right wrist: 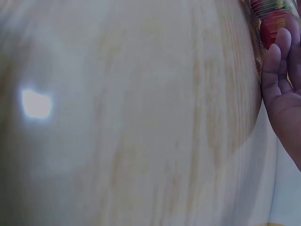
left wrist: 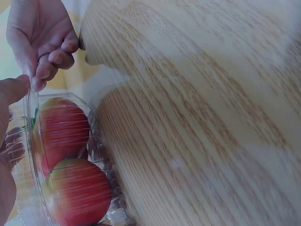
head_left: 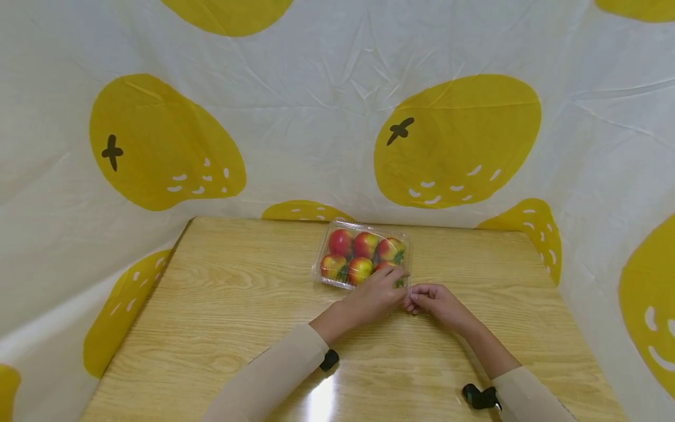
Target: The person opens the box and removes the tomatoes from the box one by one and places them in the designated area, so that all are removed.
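A clear plastic clamshell box [head_left: 321,258] holding several round red-and-yellow fruits [head_left: 364,244] sits near the table's far edge, with its lid over them. My left hand [head_left: 375,296] lies over the box's near right corner, fingers bent on the lid and thumb at the rim. At that same corner my right hand [head_left: 440,305] pinches the box's edge between thumb and forefinger. The left wrist view shows both thumbs close together at the clear rim [left wrist: 34,136]. Only part of the right hand [right wrist: 284,89] appears in the right wrist view, and its fingertips are partly cut off.
The box stands on a wood-grain table [head_left: 237,293]. White cloth [head_left: 311,76] with large yellow fruit prints hangs behind the table and along its sides. Black wrist-worn devices [head_left: 480,397] show at the sleeve ends.
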`<state>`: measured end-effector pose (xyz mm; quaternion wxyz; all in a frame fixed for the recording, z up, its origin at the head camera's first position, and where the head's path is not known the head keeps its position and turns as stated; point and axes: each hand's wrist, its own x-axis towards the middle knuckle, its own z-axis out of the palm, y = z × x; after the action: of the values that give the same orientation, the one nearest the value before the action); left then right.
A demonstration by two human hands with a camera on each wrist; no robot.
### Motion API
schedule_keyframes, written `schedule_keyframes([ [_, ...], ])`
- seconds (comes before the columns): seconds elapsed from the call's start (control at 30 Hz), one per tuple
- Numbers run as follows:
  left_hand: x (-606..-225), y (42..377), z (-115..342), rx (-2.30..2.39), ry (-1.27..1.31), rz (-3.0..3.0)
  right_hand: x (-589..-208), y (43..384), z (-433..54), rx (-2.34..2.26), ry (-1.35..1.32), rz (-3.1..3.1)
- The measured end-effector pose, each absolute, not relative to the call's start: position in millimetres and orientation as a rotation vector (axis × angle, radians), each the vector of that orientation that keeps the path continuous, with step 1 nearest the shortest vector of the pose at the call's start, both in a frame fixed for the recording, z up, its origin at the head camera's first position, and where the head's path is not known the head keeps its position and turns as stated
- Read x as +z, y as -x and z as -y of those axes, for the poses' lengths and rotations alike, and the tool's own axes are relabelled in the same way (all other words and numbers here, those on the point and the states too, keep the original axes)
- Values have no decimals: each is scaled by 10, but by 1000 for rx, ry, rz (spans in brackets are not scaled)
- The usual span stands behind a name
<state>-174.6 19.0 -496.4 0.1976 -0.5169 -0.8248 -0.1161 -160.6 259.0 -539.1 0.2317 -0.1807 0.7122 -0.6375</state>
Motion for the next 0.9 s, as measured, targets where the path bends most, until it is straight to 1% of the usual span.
schedule_keyframes([
  [0.63, -4976, 1739, -195, -241, 1453, 2265, -5402, 1601, -2570, -1795, 484, -1912],
  [0.9, -4963, 1728, -193, -93, 1462, 2263, -5335, 1576, -2511, -1760, 395, -2008],
])
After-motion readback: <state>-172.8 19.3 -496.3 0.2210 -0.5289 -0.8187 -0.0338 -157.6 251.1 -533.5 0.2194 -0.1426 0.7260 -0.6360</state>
